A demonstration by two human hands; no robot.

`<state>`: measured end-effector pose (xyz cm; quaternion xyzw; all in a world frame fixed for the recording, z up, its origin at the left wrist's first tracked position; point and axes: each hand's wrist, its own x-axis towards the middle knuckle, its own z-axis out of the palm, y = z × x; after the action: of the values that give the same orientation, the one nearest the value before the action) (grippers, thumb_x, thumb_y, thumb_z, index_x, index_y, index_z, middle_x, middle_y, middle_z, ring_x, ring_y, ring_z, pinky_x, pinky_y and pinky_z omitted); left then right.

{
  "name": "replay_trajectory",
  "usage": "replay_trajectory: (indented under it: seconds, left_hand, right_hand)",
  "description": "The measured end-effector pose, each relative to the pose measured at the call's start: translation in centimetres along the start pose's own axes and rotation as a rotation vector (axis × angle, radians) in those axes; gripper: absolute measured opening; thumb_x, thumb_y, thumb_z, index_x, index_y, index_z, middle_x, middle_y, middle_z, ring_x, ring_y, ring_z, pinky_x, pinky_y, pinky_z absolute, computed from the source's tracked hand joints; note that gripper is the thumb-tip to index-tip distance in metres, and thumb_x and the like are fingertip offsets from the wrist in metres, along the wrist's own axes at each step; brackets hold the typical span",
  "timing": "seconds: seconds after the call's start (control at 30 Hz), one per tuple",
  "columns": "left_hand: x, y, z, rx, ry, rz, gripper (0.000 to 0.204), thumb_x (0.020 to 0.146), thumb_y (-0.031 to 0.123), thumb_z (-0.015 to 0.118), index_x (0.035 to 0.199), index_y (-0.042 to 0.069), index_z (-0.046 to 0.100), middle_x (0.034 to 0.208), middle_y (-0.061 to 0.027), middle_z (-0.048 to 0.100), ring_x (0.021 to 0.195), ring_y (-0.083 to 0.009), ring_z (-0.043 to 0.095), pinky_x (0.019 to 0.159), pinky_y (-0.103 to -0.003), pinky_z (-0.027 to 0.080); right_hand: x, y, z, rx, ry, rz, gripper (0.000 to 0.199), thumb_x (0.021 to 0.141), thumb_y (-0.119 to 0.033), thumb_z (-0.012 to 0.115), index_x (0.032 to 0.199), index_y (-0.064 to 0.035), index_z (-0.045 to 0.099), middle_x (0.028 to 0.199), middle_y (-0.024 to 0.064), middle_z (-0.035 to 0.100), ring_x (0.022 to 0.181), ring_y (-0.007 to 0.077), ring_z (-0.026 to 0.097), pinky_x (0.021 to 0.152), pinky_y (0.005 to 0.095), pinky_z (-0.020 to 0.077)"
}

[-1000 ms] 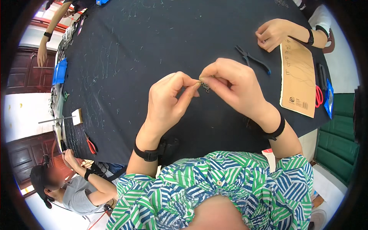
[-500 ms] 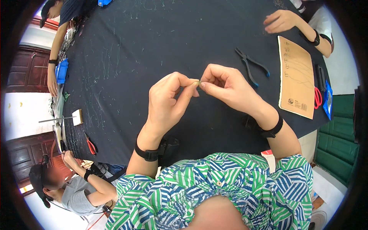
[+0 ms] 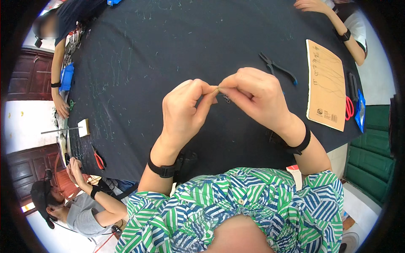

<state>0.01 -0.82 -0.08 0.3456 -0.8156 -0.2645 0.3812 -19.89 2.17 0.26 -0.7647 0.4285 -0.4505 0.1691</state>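
My left hand and my right hand meet fingertip to fingertip above the black cloth, both in a pinch. Between them is a thin curled wire; its small dark loops show just below my right fingers. The part inside the fingertips is hidden. Beyond my right hand lies a pair of dark pliers with blue handle ends, partly covered by that hand. A brown notebook to the right carries several small bent pieces with fine strands on its cover.
Red-handled scissors and a blue packet lie past the notebook. Red-handled pliers and a small white block are at the left. Green thread bits litter the black cloth. Co-workers' hands reach in at the table's edges.
My right hand has turned, its knuckles higher, and the wire's loops now show below its fingers. The co-worker's hand at the upper right has drawn back toward the far edge.
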Motion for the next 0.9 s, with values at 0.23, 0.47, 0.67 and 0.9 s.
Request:
replay_trajectory:
  seconds: [0.23,0.47,0.67,0.9]
  left_hand:
    - [0.0,0.1,-0.1,0.060,-0.014,0.027,0.012,0.083,0.003,0.073,0.080,0.004,0.062,0.068,-0.0036,0.065,0.062,-0.0176,0.062,0.055,-0.030,0.045]
    - [-0.2,-0.1,0.1,-0.012,0.028,-0.003,0.008,0.085,0.001,0.070,0.083,0.003,0.064,0.069,-0.0043,0.065,0.063,-0.0167,0.062,0.055,-0.029,0.045]
    - [-0.5,0.0,-0.1,-0.131,0.006,-0.126,0.004,0.096,0.002,0.063,0.096,-0.002,0.064,0.076,-0.0026,0.067,0.067,-0.0032,0.058,0.057,-0.017,0.043]
    - [-0.3,-0.3,0.4,-0.084,0.082,-0.076,0.007,0.088,0.001,0.070,0.084,0.001,0.064,0.069,-0.0041,0.065,0.063,-0.0145,0.060,0.056,-0.027,0.044]
  right_hand:
    - [0.4,0.5,-0.1,0.295,-0.110,0.432,0.012,0.091,-0.015,0.068,0.094,-0.0024,0.069,0.069,0.0007,0.061,0.061,0.0061,0.054,0.054,0.0253,0.0407]
    - [0.0,1.9,1.2,0.510,-0.167,0.559,0.019,0.092,-0.020,0.067,0.091,-0.0017,0.067,0.066,-0.0010,0.059,0.061,0.0043,0.052,0.055,0.0244,0.0393]
    - [-0.4,0.1,1.1,0.479,-0.182,0.525,0.015,0.086,-0.014,0.065,0.081,-0.0020,0.058,0.062,0.0014,0.055,0.058,0.0072,0.049,0.054,0.0279,0.0382]
    - [0.0,-0.4,1.1,-0.010,0.032,-0.109,0.009,0.082,-0.007,0.070,0.083,-0.0043,0.061,0.072,0.0094,0.059,0.064,0.0265,0.059,0.057,0.0354,0.0457]
